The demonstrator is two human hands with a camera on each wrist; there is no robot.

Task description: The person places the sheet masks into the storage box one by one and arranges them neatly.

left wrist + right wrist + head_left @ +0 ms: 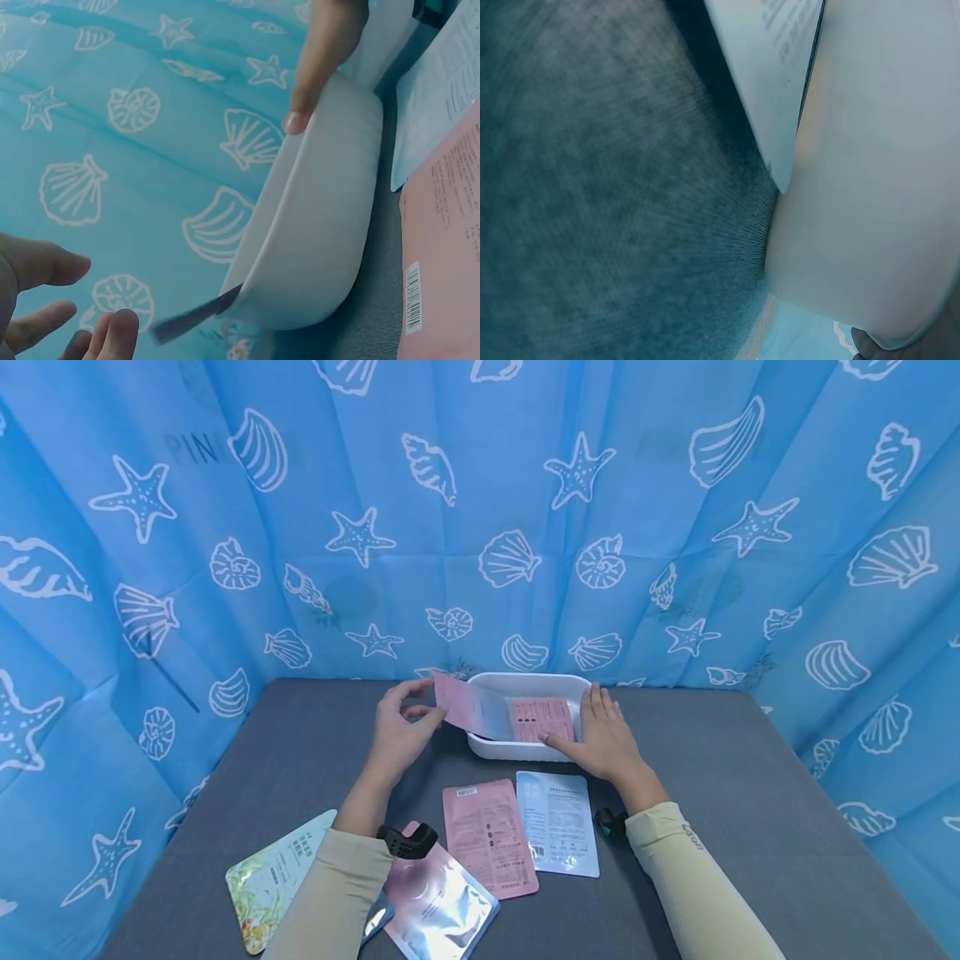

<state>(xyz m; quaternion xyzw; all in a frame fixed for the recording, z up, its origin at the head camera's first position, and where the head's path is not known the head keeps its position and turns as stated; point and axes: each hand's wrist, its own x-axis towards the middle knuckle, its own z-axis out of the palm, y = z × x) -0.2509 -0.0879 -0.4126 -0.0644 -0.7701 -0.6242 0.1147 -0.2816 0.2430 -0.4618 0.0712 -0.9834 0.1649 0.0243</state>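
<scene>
A white plastic basin [528,750] stands near the table's back edge. A packet fading from pink to pale blue [457,700] slants out over its left rim, and a pink printed packet [543,718] lies inside. My left hand [405,727] is beside the slanted packet's raised end, fingers spread and bent. In the left wrist view, a gap shows between those fingertips and the packet [191,315], seen edge-on. My right hand [606,739] rests on the basin's right end, fingers extended along it and thumb over the front rim.
Before the basin lie a pink packet [491,839], a pale blue packet [558,822], a shiny pink-and-silver packet [438,902] and a green floral packet [281,877]. A dark, shiny item [377,917] shows partly beside my left sleeve. A blue shell-print curtain [480,568] hangs behind the table.
</scene>
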